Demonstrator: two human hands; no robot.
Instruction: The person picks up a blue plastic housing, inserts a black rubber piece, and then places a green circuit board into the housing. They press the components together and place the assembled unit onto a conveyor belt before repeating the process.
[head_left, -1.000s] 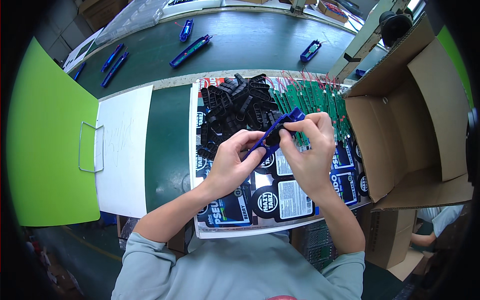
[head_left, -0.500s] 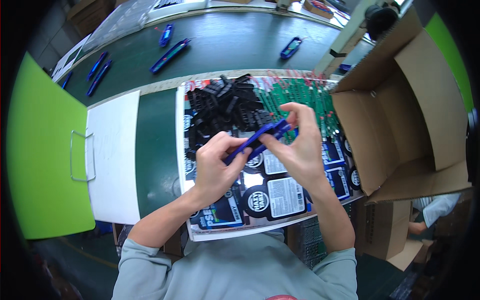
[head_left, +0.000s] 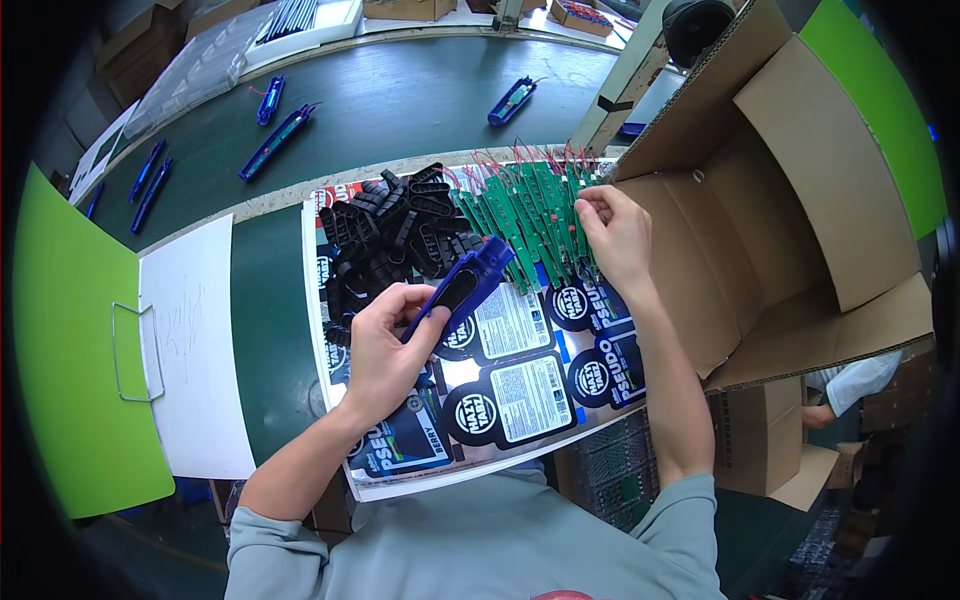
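My left hand (head_left: 385, 345) is closed around a long blue plastic housing (head_left: 488, 262), which slants up to the right. A black ribbed insert (head_left: 459, 292) sits in the side of the housing facing up. At the right of a pile of narrow green circuit boards (head_left: 530, 215) with thin red wires, my right hand (head_left: 622, 240) has its thumb and fingers pinched at the end of one board. Black ribbed plastic pieces (head_left: 385, 225) lie heaped left of the boards. Both piles rest on a board covered with printed sheets (head_left: 465, 372).
An open cardboard box (head_left: 790, 220) stands at the right. Across the far green surface (head_left: 400, 95) lie several blue housings (head_left: 277, 142) with boards inside. To the left are a white sheet (head_left: 195, 350) and a lime-green panel (head_left: 75, 350). Another person's arm (head_left: 850, 390) shows at lower right.
My right hand has left the blue housing and moved to the green circuit boards. The left hand keeps the housing, now with its black insert turned into view. The whole view has shifted.
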